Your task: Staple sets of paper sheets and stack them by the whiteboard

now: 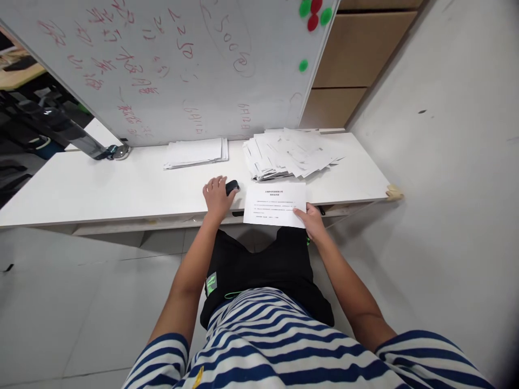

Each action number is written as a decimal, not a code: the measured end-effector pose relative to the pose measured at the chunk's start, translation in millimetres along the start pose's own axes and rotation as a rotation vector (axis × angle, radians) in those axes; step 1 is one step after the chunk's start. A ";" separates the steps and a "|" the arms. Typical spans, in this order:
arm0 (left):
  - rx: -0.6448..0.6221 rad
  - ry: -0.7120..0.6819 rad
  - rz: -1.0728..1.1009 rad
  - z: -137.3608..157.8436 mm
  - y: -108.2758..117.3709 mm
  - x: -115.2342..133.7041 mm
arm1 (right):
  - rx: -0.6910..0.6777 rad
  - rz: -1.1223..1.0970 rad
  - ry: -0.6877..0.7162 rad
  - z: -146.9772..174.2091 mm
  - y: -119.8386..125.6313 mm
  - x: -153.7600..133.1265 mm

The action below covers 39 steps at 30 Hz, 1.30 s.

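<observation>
My left hand (217, 198) rests at the desk's front part, its fingers and thumb around a small black stapler (232, 187), partly hidden by the hand. In my right hand (311, 220) is a printed sheet of paper (273, 202), pinched at its lower right corner with the thumb on top. The sheet reaches over the front edge of the white desk (133, 189), text side up. Behind it lies a messy pile of papers (290, 153). A neater stack of papers (197, 152) sits farther left, beyond my left hand.
A whiteboard (170, 70) with red writing and several round magnets (312, 22) stands behind the desk. Cardboard boxes (357, 48) are stacked behind it at right. A clear bottle-like object (77, 135) leans at the desk's left rear. A wall (446, 135) bounds the right side.
</observation>
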<state>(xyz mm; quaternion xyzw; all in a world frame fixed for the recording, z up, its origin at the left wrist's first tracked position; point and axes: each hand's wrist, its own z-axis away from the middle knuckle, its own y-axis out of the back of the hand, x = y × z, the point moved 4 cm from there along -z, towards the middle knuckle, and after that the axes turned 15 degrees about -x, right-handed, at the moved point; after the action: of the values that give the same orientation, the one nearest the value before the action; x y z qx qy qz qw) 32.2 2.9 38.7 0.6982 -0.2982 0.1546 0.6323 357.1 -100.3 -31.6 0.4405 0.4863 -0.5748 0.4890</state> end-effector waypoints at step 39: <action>-0.288 0.038 -0.309 -63.5 -23.2 23.4 | -0.174 -0.136 -0.209 10.7 -43.1 15.7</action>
<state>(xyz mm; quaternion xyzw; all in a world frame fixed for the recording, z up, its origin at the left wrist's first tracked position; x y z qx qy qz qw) 74.8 60.2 43.9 0.6348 -0.1946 0.0249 0.7474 312.0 -110.9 -40.0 0.3002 0.5095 -0.6050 0.5331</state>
